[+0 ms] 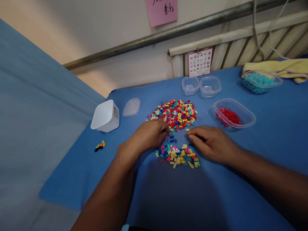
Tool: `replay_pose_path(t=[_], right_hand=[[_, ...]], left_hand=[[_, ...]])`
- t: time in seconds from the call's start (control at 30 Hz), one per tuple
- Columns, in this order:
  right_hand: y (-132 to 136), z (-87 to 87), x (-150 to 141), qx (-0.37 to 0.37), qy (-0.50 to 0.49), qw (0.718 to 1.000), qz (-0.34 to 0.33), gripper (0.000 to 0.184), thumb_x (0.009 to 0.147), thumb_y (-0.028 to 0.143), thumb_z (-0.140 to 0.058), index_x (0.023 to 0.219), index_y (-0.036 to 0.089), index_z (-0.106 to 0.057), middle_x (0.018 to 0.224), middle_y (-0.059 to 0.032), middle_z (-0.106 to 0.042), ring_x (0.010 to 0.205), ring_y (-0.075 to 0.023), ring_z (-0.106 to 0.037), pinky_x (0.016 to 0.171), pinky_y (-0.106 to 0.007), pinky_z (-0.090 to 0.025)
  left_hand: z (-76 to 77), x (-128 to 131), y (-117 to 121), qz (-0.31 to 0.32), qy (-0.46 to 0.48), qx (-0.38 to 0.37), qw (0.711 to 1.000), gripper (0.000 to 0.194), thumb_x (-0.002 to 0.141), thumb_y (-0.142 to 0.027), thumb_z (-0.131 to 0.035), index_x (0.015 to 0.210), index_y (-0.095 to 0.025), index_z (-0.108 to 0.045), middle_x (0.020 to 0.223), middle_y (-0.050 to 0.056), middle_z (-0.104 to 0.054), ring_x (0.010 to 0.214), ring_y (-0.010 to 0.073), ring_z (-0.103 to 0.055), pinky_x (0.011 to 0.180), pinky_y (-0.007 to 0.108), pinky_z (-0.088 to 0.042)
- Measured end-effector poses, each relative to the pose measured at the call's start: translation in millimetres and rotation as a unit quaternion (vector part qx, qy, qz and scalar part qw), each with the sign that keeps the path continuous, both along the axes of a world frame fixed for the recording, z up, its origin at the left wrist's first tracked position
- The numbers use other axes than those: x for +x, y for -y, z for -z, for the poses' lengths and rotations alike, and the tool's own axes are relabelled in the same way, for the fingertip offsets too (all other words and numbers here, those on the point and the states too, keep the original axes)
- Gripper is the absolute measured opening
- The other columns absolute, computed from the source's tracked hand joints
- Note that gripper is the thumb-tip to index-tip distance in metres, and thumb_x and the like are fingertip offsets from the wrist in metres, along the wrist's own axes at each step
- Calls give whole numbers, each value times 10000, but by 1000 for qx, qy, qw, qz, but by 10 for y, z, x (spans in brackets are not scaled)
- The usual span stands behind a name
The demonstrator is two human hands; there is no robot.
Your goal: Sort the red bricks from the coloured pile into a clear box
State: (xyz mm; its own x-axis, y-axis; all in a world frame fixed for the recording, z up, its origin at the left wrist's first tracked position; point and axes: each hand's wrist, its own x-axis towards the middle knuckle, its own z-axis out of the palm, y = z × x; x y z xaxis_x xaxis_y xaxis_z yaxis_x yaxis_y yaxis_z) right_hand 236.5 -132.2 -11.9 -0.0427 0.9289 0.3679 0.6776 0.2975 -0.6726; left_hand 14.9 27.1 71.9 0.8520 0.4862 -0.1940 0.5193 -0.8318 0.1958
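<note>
A large pile of small mixed-colour bricks (175, 113) lies on the blue table cloth (276, 138). A smaller heap of bricks (179, 156) sits nearer to me. My left hand (149, 134) rests palm down at the near left edge of the large pile, its fingers curled onto the bricks. My right hand (211, 142) lies palm down between the two heaps, fingers bent and pressed to the cloth among loose blue bricks (172, 140). Whether either hand has a brick pinched under its fingers is hidden.
A clear tub with red bricks (233, 114) stands at right, a tub of turquoise bricks (261, 81) and a yellow towel (284, 68) far right. Two empty clear cups (201, 86) sit behind the pile. A white box (106, 116), a clear lid (132, 107) and a small black-and-colour brick piece (99, 146) lie left.
</note>
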Motion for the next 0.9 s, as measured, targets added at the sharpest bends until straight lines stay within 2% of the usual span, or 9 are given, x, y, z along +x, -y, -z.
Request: replay_pose_path(t=[0.13,0.3,0.43,0.53,0.67,0.9], right_hand=[[15,-23,3,-12,-1,1000,-5,215,1098,284,-559,1098,243,-771,1075,-48,-835,937,-216,-785,836,-346,-588],[15,-22,0,-6,1,1000,-5,213,1096,274,-561,1107,241,-771,1082,-48,-834,951,-214,-785,852,-343,-588],[3,-13,-2,-5,13,1000,-8,214,1098,272,-564,1094,230,-773,1095,-46,-830,955,-208,-782,866,-339,-580],[-3,-21,2,-1,15,1000,-10,210,1094,260,-566,1098,222,-773,1090,-44,-828,955,-205,-778,872,-339,-573],[-9,-29,9,-1,13,1000,-19,212,1098,257,-559,1109,221,-768,1063,-39,-824,952,-201,-771,866,-335,-562],[-10,-19,8,3,8,1000,-20,200,1095,253,-566,1092,228,-764,1078,-34,-823,952,-198,-764,871,-341,-557]], left_hand=[[19,-5,24,37,8,-19,999,226,1002,-159,-605,1108,-209,-798,1137,73,-777,1060,231,-711,913,364,-519],[44,5,28,40,-8,12,999,147,1006,-212,-612,1023,-199,-758,1075,69,-757,989,239,-700,814,355,-495],[90,105,55,21,59,46,997,128,1016,-218,-575,1017,-193,-701,1013,64,-735,894,220,-672,762,351,-482],[168,210,83,39,88,51,994,182,1050,-221,-545,1112,-195,-714,1095,76,-740,988,227,-690,848,356,-522],[223,293,105,51,51,59,996,254,1066,-212,-510,1153,-179,-746,1163,107,-730,1121,267,-703,940,389,-556],[131,283,96,38,-18,53,998,218,1023,-211,-517,1075,-181,-727,1128,110,-733,1057,286,-715,859,406,-561]])
